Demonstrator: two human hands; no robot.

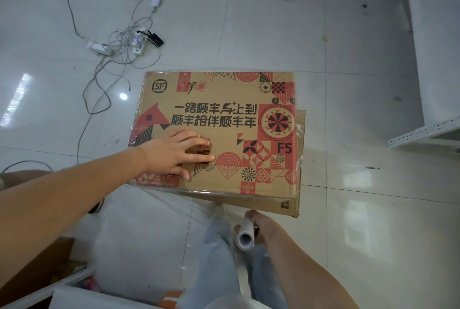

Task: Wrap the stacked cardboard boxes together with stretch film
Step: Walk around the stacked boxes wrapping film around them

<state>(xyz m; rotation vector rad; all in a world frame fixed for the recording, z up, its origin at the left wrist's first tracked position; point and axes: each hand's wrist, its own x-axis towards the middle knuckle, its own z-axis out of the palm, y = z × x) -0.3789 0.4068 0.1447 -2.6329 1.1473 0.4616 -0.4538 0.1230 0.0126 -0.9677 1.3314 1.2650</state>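
Boxes (219, 134) near tangled cables (119, 45).

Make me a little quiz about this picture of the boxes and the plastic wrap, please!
1. True or false: the left hand lies flat on the top cardboard box.
2. What does the right hand hold? A) scissors B) the stretch film roll C) a cable
3. Fill in: the boxes lie on the tiled ____.

Key: 1 true. 2 B; the fingers curl round the roll. 3 floor.
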